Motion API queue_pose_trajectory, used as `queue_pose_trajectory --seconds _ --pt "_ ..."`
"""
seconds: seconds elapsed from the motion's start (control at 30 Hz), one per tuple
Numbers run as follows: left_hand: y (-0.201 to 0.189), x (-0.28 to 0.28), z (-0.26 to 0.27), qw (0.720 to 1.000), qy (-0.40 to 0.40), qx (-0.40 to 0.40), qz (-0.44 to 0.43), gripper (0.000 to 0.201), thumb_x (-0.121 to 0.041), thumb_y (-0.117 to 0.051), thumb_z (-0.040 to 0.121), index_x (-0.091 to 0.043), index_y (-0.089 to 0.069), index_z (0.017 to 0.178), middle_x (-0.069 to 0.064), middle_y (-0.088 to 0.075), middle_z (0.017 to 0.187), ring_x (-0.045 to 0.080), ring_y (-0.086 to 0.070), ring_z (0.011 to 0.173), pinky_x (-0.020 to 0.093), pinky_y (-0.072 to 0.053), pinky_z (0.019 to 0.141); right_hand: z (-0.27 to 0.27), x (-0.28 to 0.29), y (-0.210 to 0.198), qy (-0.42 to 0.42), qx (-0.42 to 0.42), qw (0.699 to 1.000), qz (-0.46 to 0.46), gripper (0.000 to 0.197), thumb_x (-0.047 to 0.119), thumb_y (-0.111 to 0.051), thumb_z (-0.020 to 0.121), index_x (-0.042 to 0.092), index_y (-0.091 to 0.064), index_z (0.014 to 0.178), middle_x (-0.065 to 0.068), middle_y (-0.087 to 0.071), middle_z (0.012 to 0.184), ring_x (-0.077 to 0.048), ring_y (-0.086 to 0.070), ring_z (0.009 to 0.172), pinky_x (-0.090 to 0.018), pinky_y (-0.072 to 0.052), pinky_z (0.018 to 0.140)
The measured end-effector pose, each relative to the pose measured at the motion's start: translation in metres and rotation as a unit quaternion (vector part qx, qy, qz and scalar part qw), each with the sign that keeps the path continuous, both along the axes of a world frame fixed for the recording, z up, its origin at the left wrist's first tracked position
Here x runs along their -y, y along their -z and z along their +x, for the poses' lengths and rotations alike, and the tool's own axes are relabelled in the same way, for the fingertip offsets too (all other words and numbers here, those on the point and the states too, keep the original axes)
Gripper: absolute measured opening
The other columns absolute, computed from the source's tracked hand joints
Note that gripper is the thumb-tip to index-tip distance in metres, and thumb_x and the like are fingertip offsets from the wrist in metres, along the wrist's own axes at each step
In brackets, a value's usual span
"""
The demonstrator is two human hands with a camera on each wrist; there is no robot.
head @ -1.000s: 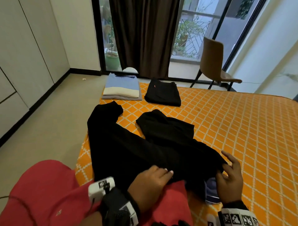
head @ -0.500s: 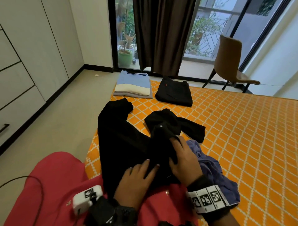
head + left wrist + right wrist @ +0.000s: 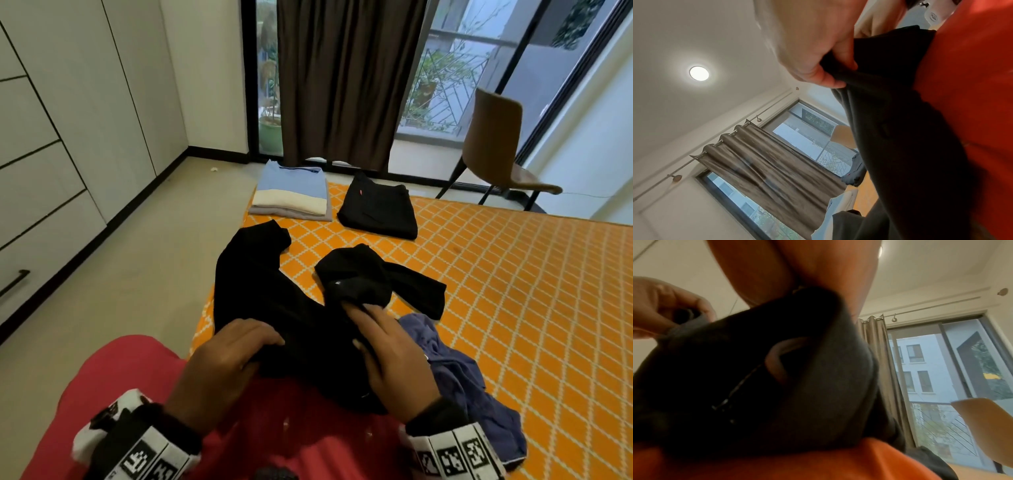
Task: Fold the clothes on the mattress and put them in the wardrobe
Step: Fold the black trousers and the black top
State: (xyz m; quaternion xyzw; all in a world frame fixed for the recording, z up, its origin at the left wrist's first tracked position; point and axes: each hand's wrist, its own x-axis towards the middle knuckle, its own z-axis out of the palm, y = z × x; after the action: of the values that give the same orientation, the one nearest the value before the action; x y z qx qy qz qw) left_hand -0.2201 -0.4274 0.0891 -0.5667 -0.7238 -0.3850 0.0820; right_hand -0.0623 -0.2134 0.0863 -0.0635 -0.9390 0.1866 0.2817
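Black trousers point(image 3: 274, 308) spread on orange mattress point(image 3: 513, 291), waist end over red-clad lap. Left hand point(image 3: 222, 359) pinching waistband edge. Right hand point(image 3: 387, 349) gripping bunched fabric; exact finger hold unclear. Folded stacks near far edge.

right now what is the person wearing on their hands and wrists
Both hands are bare. The left hand has a black wrist strap with a white band printed with black square markers. The right hand has a dark cuff and a similar white marker band.
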Motion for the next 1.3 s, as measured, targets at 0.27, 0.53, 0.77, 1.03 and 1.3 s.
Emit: queue_pose_trajectory --seconds 0.27,0.53,0.77,1.03,1.3 --pt "-0.009 -0.027 -0.018 0.995 0.092 0.032 0.01 0.035 0.005 -0.069 0.076 -0.02 -0.064 0.1 -0.001 -0.046 0.139 0.001 -0.056 0.109 0.011 -0.042 0.091 -0.02 0.025 -0.008 -0.013 0.012 0.996 0.092 0.041 0.02 -0.045 0.094 0.032 -0.048 0.132 0.011 -0.061 0.111 -0.017 -0.053 0.084 -0.036 -0.045 0.065" --pt "-0.015 -0.06 -0.02 0.995 0.094 -0.009 -0.024 0.012 -0.019 -0.054 0.085 -0.023 -0.063 0.093 -0.007 -0.057 0.132 0.009 -0.058 0.118 0.03 -0.052 0.089 -0.019 0.026 -0.01 -0.001 -0.036 0.993 -0.112 0.02 0.031 -0.049 0.096 0.035 -0.035 0.109 0.016 -0.053 0.092 0.006 -0.051 0.079 -0.014 -0.04 0.068" --pt "-0.045 -0.103 -0.029 0.999 0.036 -0.027 0.031 0.023 -0.026 -0.052 0.085 -0.008 -0.067 0.087 0.0 -0.06 0.1 0.018 -0.062 0.086 0.03 -0.051 0.07 -0.017 0.015 -0.021 0.086 0.011 0.996 -0.009 0.068 0.044 -0.056 0.089 0.036 -0.021 0.147 0.008 -0.047 0.138 -0.016 -0.056 0.115 -0.035 -0.049 0.09" --pt "-0.125 -0.165 -0.059 1.0 0.013 -0.009 0.016 0.017 -0.017 -0.079 0.075 -0.01 -0.069 0.087 0.0 -0.059 0.095 0.02 -0.059 0.086 0.027 -0.045 0.074 -0.077 -0.016 -0.072 0.334 -0.118 0.928 0.115 0.065 0.015 -0.057 0.076 0.028 -0.039 0.137 -0.012 -0.048 0.134 -0.035 -0.054 0.109 -0.051 -0.042 0.086" --pt "-0.212 -0.19 -0.059 0.994 -0.005 -0.066 0.087 0.02 -0.023 -0.077 0.078 -0.007 -0.07 0.089 0.003 -0.061 0.098 0.02 -0.06 0.086 0.03 -0.045 0.077 -0.136 -0.009 -0.11 0.274 -0.306 0.911 0.039 0.053 0.044 -0.021 0.101 0.014 -0.029 0.143 -0.007 -0.023 0.155 -0.024 -0.014 0.147 -0.04 0.002 0.119"
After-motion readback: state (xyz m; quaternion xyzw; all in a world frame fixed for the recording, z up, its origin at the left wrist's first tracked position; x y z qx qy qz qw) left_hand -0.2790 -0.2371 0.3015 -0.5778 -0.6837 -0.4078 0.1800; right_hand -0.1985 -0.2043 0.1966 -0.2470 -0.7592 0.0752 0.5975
